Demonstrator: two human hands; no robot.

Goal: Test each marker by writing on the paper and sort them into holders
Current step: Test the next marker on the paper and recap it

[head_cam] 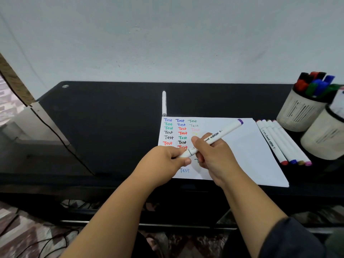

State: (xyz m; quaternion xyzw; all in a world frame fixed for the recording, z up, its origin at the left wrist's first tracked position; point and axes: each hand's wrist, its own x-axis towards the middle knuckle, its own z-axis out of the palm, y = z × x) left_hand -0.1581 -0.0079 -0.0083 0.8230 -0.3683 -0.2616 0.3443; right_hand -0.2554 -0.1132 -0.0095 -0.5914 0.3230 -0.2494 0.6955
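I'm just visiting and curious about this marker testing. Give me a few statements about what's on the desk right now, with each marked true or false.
1. Both hands hold one white marker with a purple end. True: the left hand grips its cap end and the right hand its barrel.
2. The paper is blank. False: it carries rows of the word "Test" in several colours.
3. Four markers lie side by side, right of the paper. True.
4. The far holder is empty. False: it holds markers with black, red, blue and green caps.
5. A lone white marker lies inside a holder. False: it lies on the black desk, beyond the paper.
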